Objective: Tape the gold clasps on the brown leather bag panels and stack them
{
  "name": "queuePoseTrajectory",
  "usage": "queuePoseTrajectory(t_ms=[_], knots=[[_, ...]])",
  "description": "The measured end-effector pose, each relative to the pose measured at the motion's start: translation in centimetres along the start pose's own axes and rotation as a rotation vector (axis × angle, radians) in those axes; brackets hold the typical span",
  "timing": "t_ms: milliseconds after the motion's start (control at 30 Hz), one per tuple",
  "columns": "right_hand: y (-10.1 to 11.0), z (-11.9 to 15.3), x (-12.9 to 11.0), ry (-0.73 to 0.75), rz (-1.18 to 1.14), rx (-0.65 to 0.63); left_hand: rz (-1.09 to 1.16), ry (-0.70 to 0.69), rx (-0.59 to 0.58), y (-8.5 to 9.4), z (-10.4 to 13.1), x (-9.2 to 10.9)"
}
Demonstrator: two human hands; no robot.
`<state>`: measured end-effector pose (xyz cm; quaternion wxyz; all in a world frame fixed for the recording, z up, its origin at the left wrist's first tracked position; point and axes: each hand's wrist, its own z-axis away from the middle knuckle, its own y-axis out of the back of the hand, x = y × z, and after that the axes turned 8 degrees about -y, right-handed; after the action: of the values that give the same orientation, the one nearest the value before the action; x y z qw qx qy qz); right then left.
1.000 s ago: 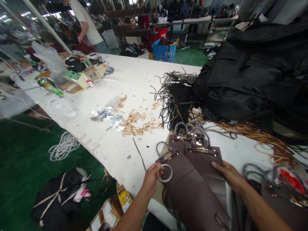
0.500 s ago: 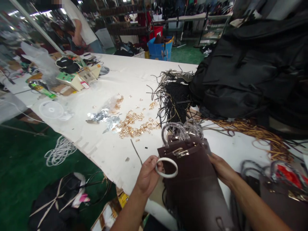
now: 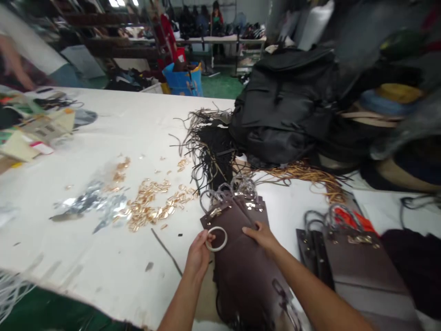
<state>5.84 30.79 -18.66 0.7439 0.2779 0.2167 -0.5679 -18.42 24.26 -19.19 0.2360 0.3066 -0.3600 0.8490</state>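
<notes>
My left hand (image 3: 200, 250) pinches a white ring-shaped roll (image 3: 225, 240), which looks like tape, at the left edge of a stack of dark brown leather bag pieces (image 3: 241, 262). On top of the stack lies my right hand (image 3: 260, 235), its thumb stretched out and its fingers curled at the upper right part. Handles wrapped in clear plastic (image 3: 211, 196) and shiny metal fittings (image 3: 220, 210) show at the stack's top end. More wrapped handles and metal parts lie at its lower end, near my right forearm.
Gold metal pieces (image 3: 148, 202) and silvery ones (image 3: 86, 197) lie on the white table (image 3: 113, 257). Black cords (image 3: 217, 151), a black backpack (image 3: 285, 105) and tan cords (image 3: 306, 172) are behind. More brown bags (image 3: 365, 262) lie right. A person's arm (image 3: 15, 62) shows far left.
The view has turned right. My right hand has moved from the stack's right edge onto its top. My left hand still holds the ring, now over the stack's left edge.
</notes>
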Motion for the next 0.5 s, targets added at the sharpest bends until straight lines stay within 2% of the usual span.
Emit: queuePoseTrajectory(t_ms=[100, 167, 200, 300, 367, 433, 500], knots=[[-0.7, 1.4, -1.9, 0.089, -0.125, -0.255, 0.004, 0.03, 0.008, -0.7, 0.0, 1.4], [-0.5, 3.8, -3.2, 0.187, -0.142, -0.372, 0.031, 0.06, 0.03, -1.0, 1.3, 3.3], [-0.2, 5.5, -3.8, 0.233, -0.135, -0.386, 0.052, 0.07, 0.046, -1.2, 2.5, 4.5], [1.9, 11.8, -4.8, 0.304, -0.176, -0.401, 0.122, 0.028, 0.109, -2.2, 7.7, 8.3], [4.1, 16.4, -5.1, 0.319, -0.276, -0.446, 0.131, -0.027, 0.078, -3.3, 11.7, 10.3], [6.6, 20.8, -5.6, 0.36, -0.346, -0.504, 0.125, -0.061, 0.006, -4.5, 15.3, 11.3], [9.6, 24.9, -5.9, 0.413, -0.355, -0.525, 0.136, -0.08, -0.04, -5.6, 18.2, 11.6]])
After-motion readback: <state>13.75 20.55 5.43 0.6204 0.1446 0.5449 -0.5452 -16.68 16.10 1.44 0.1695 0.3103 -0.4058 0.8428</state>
